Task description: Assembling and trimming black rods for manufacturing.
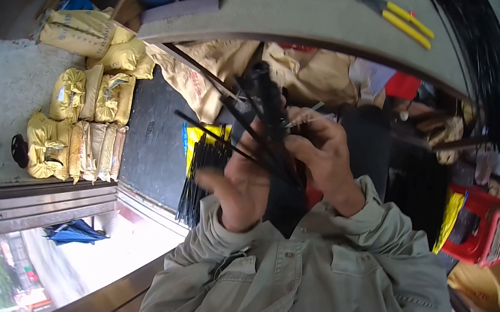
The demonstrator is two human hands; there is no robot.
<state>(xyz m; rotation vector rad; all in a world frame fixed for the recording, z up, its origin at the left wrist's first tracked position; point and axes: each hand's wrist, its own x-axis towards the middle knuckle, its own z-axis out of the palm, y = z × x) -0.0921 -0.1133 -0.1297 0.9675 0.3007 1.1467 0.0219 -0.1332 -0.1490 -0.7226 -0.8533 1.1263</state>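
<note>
In front of my chest I hold a bundle of thin black strips (266,102), somewhat blurred, with several loose ends fanning out to the left. My left hand (243,185) is wrapped partly around its underside, thumb sticking out to the side; some of its fingers are hidden behind the bundle. My right hand (324,152) is closed against the bundle's right side. Its thumb and forefinger pinch a thin pale strip (305,117), perhaps a tie, that crosses the bundle. More long black strips (203,174) hang beside my left wrist, in front of a yellow and blue package (188,145).
A grey workbench (301,15) stands ahead, with yellow-handled pliers (403,24) and black strips (490,65) on it. Stuffed brown sacks (308,73) lie underneath. Stacked yellow packages (97,95) are at left, a red plastic stool (491,232) at right. A blue umbrella (74,232) is behind left.
</note>
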